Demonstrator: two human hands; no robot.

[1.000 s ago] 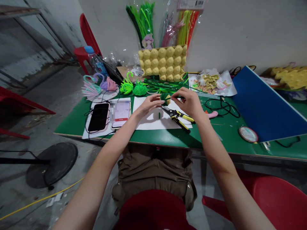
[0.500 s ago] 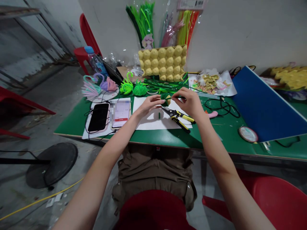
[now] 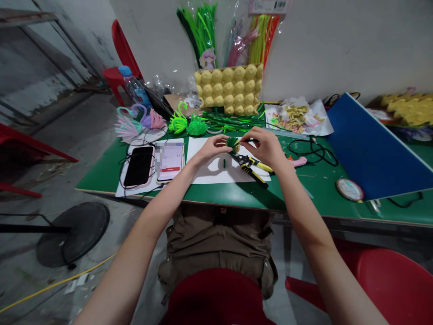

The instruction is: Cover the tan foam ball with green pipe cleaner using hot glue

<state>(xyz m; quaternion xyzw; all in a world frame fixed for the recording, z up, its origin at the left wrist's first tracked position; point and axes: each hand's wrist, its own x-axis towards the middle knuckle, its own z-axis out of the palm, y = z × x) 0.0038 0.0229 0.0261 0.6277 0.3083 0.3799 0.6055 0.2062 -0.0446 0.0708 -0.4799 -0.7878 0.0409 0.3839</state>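
Over the white paper (image 3: 206,174), my left hand (image 3: 216,146) grips a small green and yellowish piece (image 3: 232,143) covered in dark green pipe cleaner strips. My right hand (image 3: 259,143) is closed at the right side of that piece, its thumb and finger pinching a dark green pipe cleaner (image 3: 244,142) against it. Just below lie pliers (image 3: 252,168) with black and yellow handles. A short cut green bit (image 3: 224,163) rests on the paper.
Behind my hands are loose green pipe cleaners (image 3: 233,122), green (image 3: 197,125) and pastel pipe cleaner figures, and a yellow egg tray (image 3: 230,88). Two phones (image 3: 138,166) with cables lie at left. A blue board (image 3: 379,149) leans at right, near a round lid (image 3: 350,189).
The piece in my left hand has turned, so more of its green strips show. My right hand has shifted slightly left and down, still pinching.
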